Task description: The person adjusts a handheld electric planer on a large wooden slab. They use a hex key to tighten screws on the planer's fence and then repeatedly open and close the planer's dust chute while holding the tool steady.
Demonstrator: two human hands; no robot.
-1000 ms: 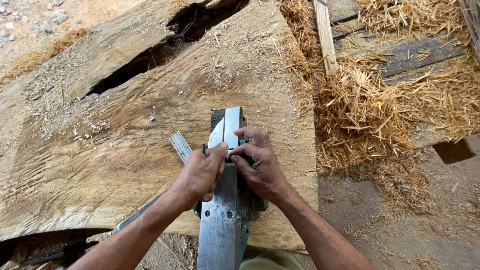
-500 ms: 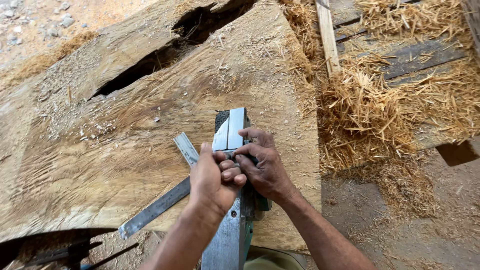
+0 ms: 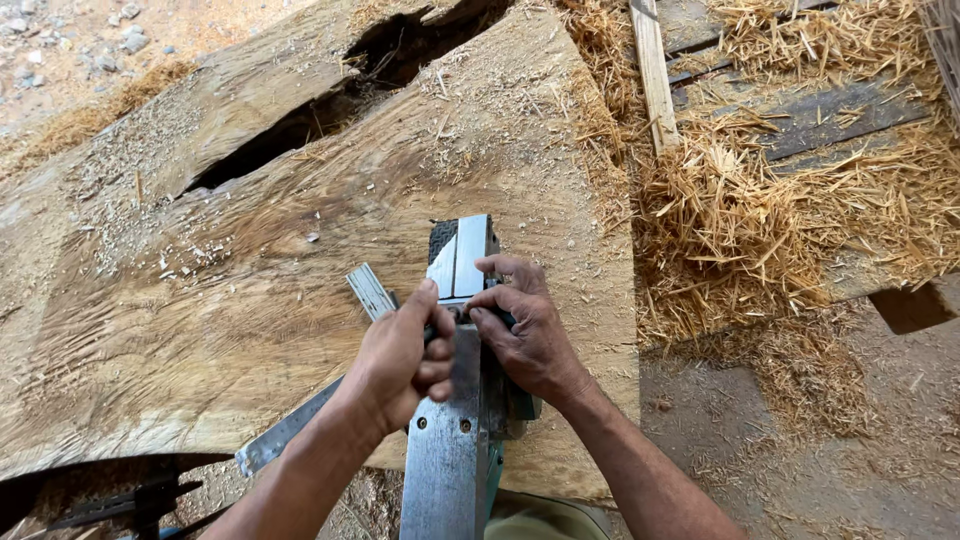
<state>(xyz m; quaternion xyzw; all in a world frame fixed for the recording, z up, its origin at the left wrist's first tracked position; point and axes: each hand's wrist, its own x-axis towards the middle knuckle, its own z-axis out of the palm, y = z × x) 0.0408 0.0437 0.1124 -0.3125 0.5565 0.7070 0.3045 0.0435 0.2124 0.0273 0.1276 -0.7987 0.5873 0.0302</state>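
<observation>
1. Head view shows an electric planer (image 3: 455, 400) lying upside down on a big rough wooden slab (image 3: 250, 300), its flat metal sole facing up, near the slab's close edge.
2. I see my left hand (image 3: 400, 360) curled on the left side of the sole, thumb stretched toward the cutter slot; fingers are bent, gripping the planer body.
3. My right hand (image 3: 530, 335) is half closed on the right side, fingertips pressing at the slot; something small may be pinched there, but I cannot tell.
4. A long metal ruler (image 3: 310, 410) lies diagonally on the slab, passing under my left hand.
5. Wood shavings (image 3: 740, 220) are piled to the right of the slab, over dark planks (image 3: 830, 115).
6. A thin wooden strip (image 3: 652, 70) lies on the shavings, at the top.
</observation>
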